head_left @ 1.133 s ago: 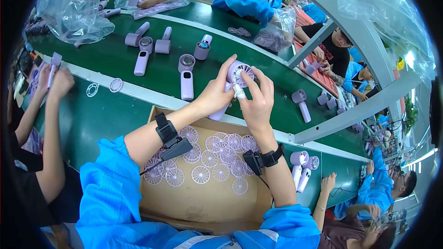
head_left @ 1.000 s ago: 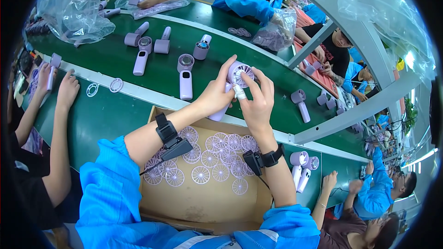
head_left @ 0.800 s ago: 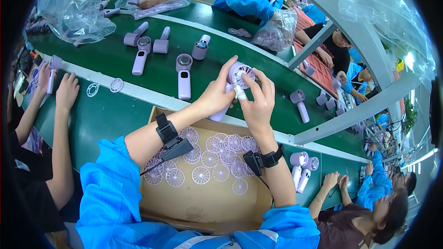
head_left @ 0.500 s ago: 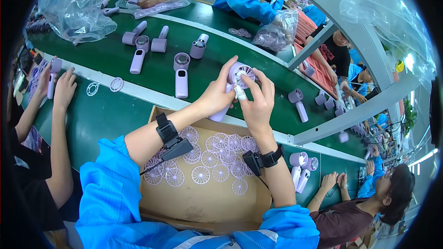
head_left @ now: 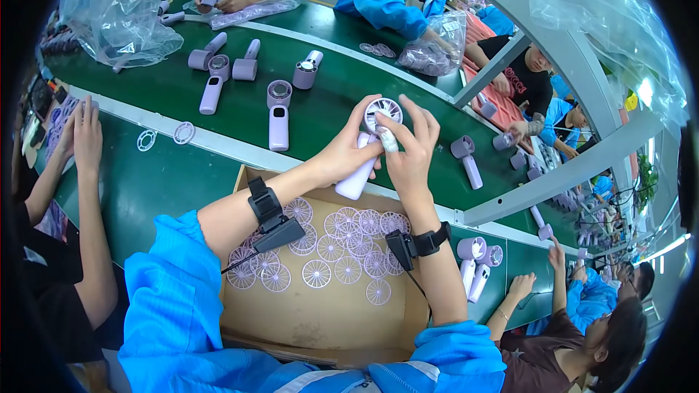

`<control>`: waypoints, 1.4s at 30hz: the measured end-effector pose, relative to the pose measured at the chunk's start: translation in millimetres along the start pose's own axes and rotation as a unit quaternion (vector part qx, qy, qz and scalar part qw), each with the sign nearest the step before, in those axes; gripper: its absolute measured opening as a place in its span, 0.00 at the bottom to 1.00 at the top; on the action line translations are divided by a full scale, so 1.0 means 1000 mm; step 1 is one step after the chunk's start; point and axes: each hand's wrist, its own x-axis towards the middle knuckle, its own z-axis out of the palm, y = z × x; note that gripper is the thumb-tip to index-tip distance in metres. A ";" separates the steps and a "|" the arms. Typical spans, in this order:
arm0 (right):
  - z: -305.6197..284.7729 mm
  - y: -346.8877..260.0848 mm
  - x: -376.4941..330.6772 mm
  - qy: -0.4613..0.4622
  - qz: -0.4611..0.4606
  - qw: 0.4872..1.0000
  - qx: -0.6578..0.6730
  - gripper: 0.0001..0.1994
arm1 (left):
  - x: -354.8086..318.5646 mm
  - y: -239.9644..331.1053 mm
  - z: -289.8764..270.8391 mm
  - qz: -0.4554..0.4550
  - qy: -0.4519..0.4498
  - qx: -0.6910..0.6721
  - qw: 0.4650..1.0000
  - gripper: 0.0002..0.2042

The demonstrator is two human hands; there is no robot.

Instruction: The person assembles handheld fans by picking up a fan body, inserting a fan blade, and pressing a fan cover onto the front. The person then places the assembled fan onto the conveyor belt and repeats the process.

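Note:
A lilac handheld fan [head_left: 354, 182] is in my left hand [head_left: 342, 149], whose fingers wrap around its upper handle and head. The fan tilts, with its round head up and its handle toward me. My right hand [head_left: 411, 153] is at the head's front; its thumb and index finger rest on the fan and the other fingers stand apart. One of its digits wears a white wrap [head_left: 389, 140]. Below my hands, a cardboard box [head_left: 313, 331] holds several loose lilac spoked grilles [head_left: 330, 248]. Parts of the fan's grip are hidden behind my fingers.
Several lilac fans [head_left: 279, 124] lie on the green belt [head_left: 328, 113] beyond a metal rail. Two fans [head_left: 477, 269] lie right of the box. Two rings [head_left: 183, 132] rest at left. A grey metal frame [head_left: 553, 167] slants across the right. Co-workers sit on both sides and opposite.
The held fan has tilted and more of its handle shows. Fans on the belt have shifted slightly left. The left neighbour's fan is gone from their hands; the right neighbour's arm now reaches toward the belt.

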 end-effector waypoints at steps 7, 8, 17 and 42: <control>-0.001 -0.025 -0.001 -0.038 0.451 0.644 0.617 0.23 | -0.004 0.002 -0.006 0.035 0.009 0.027 0.999 0.25; -0.002 -0.023 -0.001 -0.049 0.430 0.654 0.620 0.24 | -0.003 0.004 -0.005 0.034 0.007 0.027 0.999 0.25; 0.004 -0.006 -0.013 0.035 0.470 0.631 0.616 0.15 | -0.004 0.014 -0.003 0.045 -0.015 0.183 0.982 0.25; 0.011 0.001 -0.023 -0.067 0.428 0.657 0.618 0.17 | 0.010 -0.004 -0.023 -0.019 -0.019 0.076 0.997 0.22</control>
